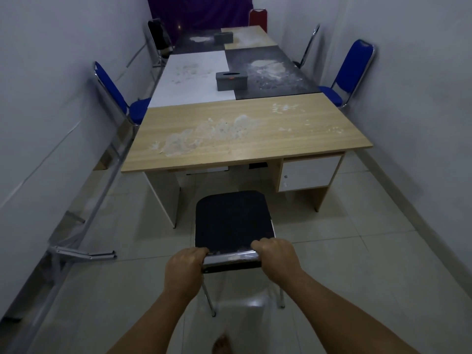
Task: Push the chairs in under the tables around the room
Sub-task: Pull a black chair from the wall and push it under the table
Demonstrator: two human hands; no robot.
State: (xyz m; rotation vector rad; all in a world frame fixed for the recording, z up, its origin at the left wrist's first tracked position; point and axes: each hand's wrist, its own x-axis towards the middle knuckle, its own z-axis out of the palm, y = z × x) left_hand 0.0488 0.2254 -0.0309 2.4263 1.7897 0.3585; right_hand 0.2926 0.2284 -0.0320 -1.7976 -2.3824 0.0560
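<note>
A black chair (231,218) with chrome legs stands on the tiled floor in front of the near wooden table (245,131), its seat outside the table's front edge. My left hand (185,269) grips the left end of the chair's backrest top. My right hand (277,259) grips the right end. Along the left side stand a blue chair (117,95) and a black chair (158,38). On the right stand a blue chair (350,72) and a dark chair (307,48). A red chair (258,17) is at the far end.
Several tables form one long row, dusted with white powder, with two grey tissue boxes (232,81) (223,37) on top. A drawer unit (309,172) hangs under the near table's right side. Metal frames (84,254) lie along the left wall. My bare foot (222,346) shows below.
</note>
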